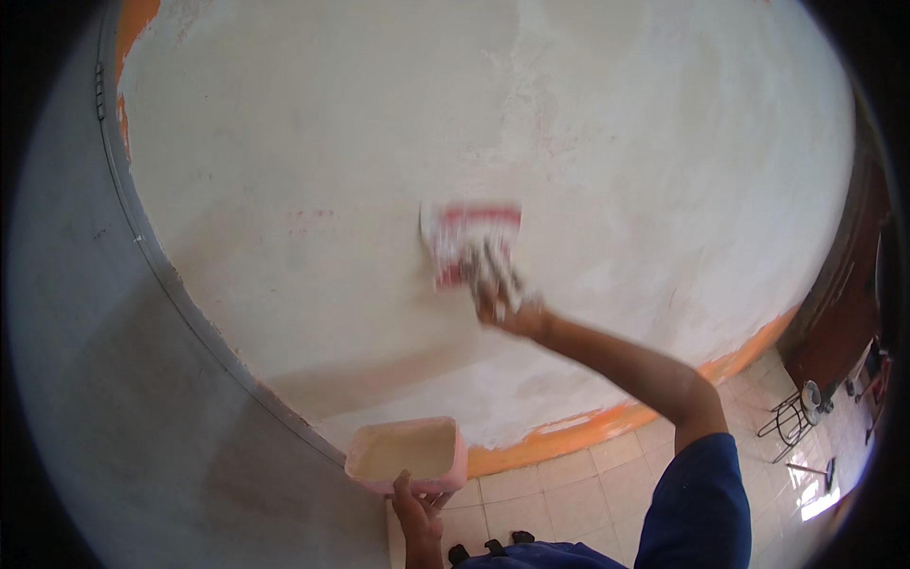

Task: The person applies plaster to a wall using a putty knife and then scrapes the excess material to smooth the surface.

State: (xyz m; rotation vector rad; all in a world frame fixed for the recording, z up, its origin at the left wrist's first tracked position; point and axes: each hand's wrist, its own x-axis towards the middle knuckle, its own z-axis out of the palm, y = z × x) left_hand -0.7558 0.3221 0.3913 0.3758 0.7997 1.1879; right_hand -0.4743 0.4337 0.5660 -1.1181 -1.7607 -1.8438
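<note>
My right hand (496, 284), smeared with white paste and blurred by motion, grips a wide red-and-white putty spreader (477, 220). The spreader lies against or very close to the pale wall (360, 152), near the middle of the view; whether its edge touches cannot be told. Low on the left, my left hand (417, 507) supports a pink plastic tub (453, 460) from beneath and its near side. Inside the tub is smooth cream-coloured putty (403, 450). The fingers under the tub are partly hidden.
A grey wall (142, 379) with a thin cable (118, 175) meets the pale wall at the left corner. Orange paint (569, 434) borders the bottom above floor tiles (559, 474). On the right stand a dark wooden panel (839, 275) and a metal stool (787, 422).
</note>
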